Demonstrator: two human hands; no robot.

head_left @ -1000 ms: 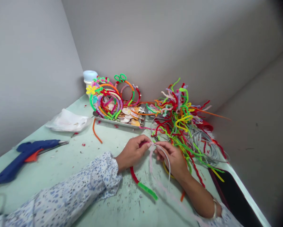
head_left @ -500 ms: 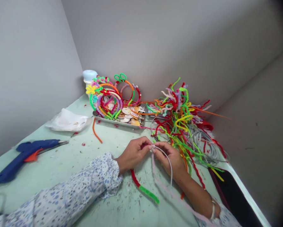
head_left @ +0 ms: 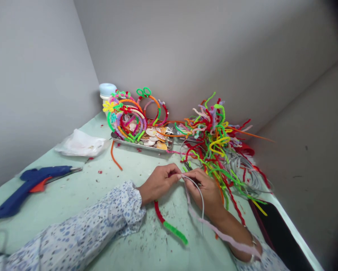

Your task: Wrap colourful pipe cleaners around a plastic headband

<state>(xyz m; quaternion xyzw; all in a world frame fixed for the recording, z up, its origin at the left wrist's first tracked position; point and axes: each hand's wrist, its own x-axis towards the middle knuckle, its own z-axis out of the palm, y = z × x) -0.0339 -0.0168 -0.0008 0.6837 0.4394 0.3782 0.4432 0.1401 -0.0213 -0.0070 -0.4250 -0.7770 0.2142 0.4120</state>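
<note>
Head view: pinching the hoop (head_left: 174, 232) in left hand (head_left: 160, 183) and right hand (head_left: 206, 191), close together over the surface (head_left: 132, 256). Seemingly done in red and green toward one end; bare white toward the other, with pink strip (head_left: 221, 236) trailing loose.

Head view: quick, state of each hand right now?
Left hand: closed, pinching the red-and-green wrapped band.
Right hand: closed, fingertips pinching the pale pink strip where it meets the white wire.

One near head view looks forward and down from behind and above the left grip (head_left: 162, 182) and right grip (head_left: 205, 190).
</note>
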